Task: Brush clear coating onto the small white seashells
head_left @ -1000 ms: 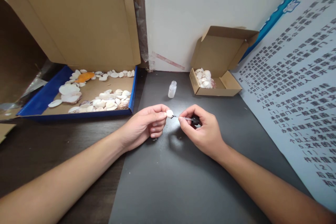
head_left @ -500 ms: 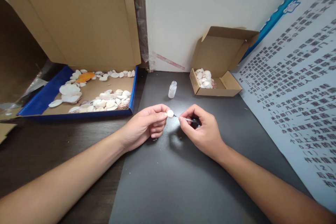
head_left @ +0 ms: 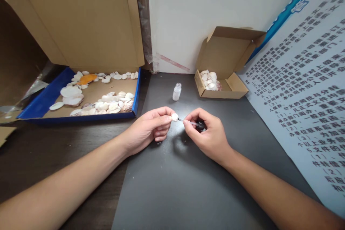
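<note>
A small white seashell (head_left: pixel 175 117) is pinched between the thumb and forefinger of my left hand (head_left: pixel 152 127). My right hand (head_left: pixel 208 133) is closed around a thin brush (head_left: pixel 192 123) with a clear stem and a black cap, the cap partly hidden by my fingers. The brush's dark tip is at the shell's right edge and seems to touch it. Beyond both hands, an uncapped small glass bottle (head_left: pixel 176 92) with whitish contents stands upright on the dark grey mat (head_left: pixel 161 194).
To the left, a blue-edged cardboard box (head_left: pixel 115 89) lies open with many shells and an orange piece (head_left: pixel 88 78) inside. A smaller open cardboard box (head_left: pixel 231 94) holding white shells (head_left: pixel 209 80) stands at the back right. A printed sheet (head_left: pixel 302 90) slants along the right side.
The brush has shifted very slightly at the shell's edge. Both hands keep their grips and stay almost in place.
</note>
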`<state>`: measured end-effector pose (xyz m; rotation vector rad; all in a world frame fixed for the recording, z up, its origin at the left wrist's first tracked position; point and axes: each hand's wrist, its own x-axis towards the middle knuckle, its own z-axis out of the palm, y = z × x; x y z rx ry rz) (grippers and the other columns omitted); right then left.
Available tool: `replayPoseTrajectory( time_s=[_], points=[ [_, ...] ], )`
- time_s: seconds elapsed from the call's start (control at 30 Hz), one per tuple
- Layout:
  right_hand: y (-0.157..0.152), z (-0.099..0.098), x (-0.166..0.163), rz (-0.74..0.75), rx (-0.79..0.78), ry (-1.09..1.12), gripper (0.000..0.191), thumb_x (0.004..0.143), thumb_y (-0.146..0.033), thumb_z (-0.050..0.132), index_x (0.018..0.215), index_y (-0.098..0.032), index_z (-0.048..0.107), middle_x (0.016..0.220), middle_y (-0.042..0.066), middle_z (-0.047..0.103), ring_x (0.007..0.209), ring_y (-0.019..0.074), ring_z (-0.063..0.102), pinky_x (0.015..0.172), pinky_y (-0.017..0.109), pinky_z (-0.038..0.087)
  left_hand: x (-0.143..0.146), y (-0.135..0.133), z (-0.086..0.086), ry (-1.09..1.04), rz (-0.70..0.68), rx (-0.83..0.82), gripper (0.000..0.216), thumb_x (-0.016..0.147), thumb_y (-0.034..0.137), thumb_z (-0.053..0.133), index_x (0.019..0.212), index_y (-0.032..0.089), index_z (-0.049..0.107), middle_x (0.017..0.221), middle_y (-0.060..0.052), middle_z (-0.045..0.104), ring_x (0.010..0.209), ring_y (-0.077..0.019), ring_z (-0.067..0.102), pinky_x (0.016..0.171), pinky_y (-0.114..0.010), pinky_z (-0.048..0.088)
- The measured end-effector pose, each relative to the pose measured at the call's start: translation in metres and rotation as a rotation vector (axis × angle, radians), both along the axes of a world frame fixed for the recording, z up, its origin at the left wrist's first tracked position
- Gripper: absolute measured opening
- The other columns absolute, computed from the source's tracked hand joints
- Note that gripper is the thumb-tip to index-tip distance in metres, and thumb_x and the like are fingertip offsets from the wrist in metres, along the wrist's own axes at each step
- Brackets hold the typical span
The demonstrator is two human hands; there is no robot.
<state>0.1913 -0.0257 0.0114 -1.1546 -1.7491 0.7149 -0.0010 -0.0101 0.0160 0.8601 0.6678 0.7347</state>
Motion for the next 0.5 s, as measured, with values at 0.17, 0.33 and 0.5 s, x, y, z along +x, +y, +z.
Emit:
replayPoseTrajectory(
  time_s=[0.17,0.33,0.5],
  points=[
    [0.0005,-0.0004,0.0005,-0.007,0.005,-0.007,0.009,0.082,-0.018,0.062,0.075,-0.019,0.057,0.060,-0.006,0.047,0.051,0.0082,0.045,0.049,0.021,0.038,0.0009,-0.0001,0.0014,0.011,0.010,-0.003,0.014,0.087,0.028,0.066,0.088,0.017,0.057,0.057,0.009,0.029,0.050,-0.0059,0.022,0.045,-0.016,0.023],
    [0.0025,-0.0020,0.0016,-0.027,0.022,-0.027,0.007,0.082,-0.019,0.063,0.077,-0.020,0.059,0.062,-0.005,0.048,0.055,0.0093,0.047,0.053,0.023,0.039,0.0005,-0.0003,0.0011,0.014,0.012,-0.011,0.017,0.086,0.029,0.068,0.087,0.017,0.057,0.057,0.008,0.030,0.049,-0.0055,0.023,0.046,-0.016,0.022],
    [0.0038,-0.0028,0.0026,-0.047,0.042,-0.056,0.007,0.082,-0.019,0.064,0.077,-0.019,0.059,0.063,-0.005,0.049,0.056,0.0095,0.048,0.055,0.024,0.040,0.0003,-0.0006,0.0012,-0.002,0.011,-0.012,0.015,0.087,0.029,0.067,0.088,0.017,0.058,0.057,0.009,0.029,0.049,-0.0054,0.022,0.045,-0.015,0.023]
  ],
)
